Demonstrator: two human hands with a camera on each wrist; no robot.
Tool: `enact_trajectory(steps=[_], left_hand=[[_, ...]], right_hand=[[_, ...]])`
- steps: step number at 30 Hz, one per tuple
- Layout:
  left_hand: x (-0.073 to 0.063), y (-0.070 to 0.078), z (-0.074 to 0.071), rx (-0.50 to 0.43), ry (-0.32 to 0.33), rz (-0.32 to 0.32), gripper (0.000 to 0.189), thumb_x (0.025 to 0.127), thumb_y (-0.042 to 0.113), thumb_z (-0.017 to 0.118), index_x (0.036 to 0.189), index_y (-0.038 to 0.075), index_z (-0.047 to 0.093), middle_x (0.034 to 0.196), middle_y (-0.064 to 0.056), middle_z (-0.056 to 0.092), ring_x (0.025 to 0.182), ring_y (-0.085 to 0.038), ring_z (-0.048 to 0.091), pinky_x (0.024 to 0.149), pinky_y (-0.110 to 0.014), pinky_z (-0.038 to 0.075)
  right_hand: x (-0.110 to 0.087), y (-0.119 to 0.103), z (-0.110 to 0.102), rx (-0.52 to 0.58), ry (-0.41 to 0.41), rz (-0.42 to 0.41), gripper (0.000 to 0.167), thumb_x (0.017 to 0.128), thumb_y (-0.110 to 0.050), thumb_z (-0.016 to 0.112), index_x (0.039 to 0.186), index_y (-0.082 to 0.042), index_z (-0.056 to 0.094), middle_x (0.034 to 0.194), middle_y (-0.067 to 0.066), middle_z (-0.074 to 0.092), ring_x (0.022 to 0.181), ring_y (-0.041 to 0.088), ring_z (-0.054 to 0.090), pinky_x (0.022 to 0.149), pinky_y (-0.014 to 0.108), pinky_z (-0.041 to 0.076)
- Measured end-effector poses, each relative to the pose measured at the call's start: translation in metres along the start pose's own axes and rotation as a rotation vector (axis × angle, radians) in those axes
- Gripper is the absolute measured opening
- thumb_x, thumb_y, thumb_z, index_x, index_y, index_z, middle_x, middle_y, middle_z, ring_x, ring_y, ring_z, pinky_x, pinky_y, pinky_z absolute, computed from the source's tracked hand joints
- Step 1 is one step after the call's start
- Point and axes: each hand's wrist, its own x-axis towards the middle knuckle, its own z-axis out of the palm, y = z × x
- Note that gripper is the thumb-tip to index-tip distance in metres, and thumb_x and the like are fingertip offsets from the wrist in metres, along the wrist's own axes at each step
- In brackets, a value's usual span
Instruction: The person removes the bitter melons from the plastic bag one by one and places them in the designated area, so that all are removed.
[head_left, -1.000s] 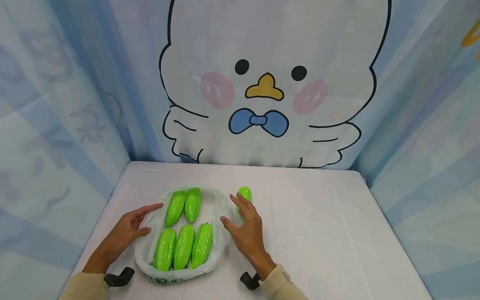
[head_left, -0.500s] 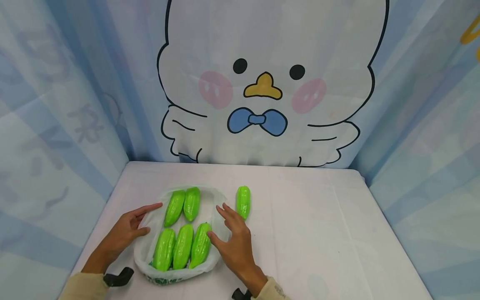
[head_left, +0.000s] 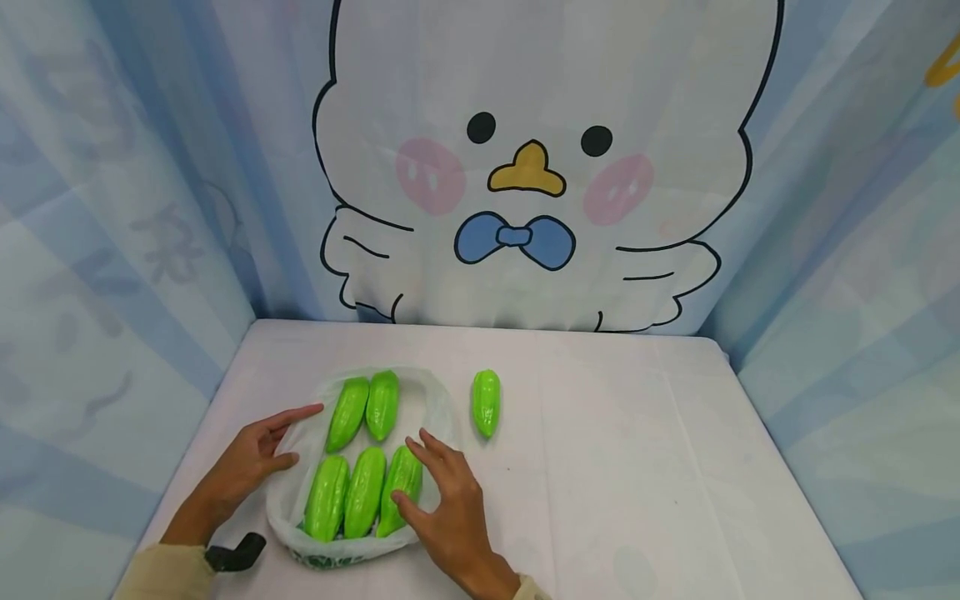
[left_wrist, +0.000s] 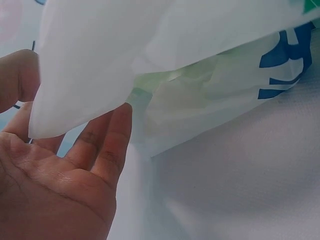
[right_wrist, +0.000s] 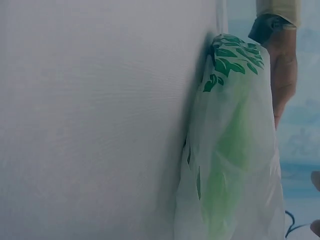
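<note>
A white translucent plastic bag (head_left: 285, 504), its mouth spread wide, lies on the left of the table. Inside are several bright green, glossy, cucumber-shaped vegetables, two at the back and three in front; the front right one (head_left: 405, 475) is partly covered by my right hand (head_left: 453, 508). That hand hovers at the bag's right rim with fingers spread, holding nothing. My left hand (head_left: 247, 462) is at the left rim; in the left wrist view its loosely extended fingers (left_wrist: 120, 135) touch the bag wall (left_wrist: 100, 55). Outside the bag, one more green vegetable (head_left: 487, 404) lies to the right.
A white cloth covers the table (head_left: 637, 467). Behind it hangs a curtain (head_left: 525, 292) with a cartoon bird, and blue-white curtains (head_left: 112, 250) stand at both sides. A black wrist mount (head_left: 236, 552) juts from the left sleeve.
My right hand has moved left and nearer from beside the loose green vegetable to the bag's front right part. That vegetable is now uncovered; my left hand has stayed at the rim.
</note>
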Motion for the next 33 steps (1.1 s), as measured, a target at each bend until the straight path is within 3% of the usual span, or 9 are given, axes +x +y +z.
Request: enact_trajectory(steps=[9,28,33], left_hand=[[-0.001,-0.002,0.000,0.019,0.015,0.015,0.062,0.105,0.001,0.061,0.162,-0.001,0.039,0.159,0.021,0.044,0.140,0.015,0.045,0.105,-0.010,0.049],[0.000,-0.003,0.001,0.059,0.037,0.025,0.062,0.103,0.003,0.064,0.161,-0.002,0.041,0.155,0.025,0.048,0.140,0.023,0.038,0.106,-0.005,0.042],[-0.001,-0.004,0.000,0.059,0.033,0.039,0.061,0.103,0.001,0.063,0.160,-0.004,0.041,0.156,0.025,0.048,0.140,0.023,0.036,0.106,-0.004,0.041]], right_hand=[[-0.006,-0.001,0.006,0.002,-0.057,-0.011,0.070,0.085,-0.021,0.090,0.149,-0.018,0.061,0.154,0.007,0.058,0.137,0.026,0.062,0.106,0.044,0.059],[-0.003,0.001,0.014,-0.084,-0.236,0.203,0.078,0.082,-0.042,0.091,0.148,-0.010,0.063,0.158,0.014,0.054,0.131,0.028,0.060,0.104,0.045,0.057],[-0.001,0.002,0.016,-0.080,-0.258,0.263,0.079,0.083,-0.039,0.092,0.148,-0.006,0.062,0.158,0.016,0.053,0.135,0.031,0.059,0.107,0.049,0.055]])
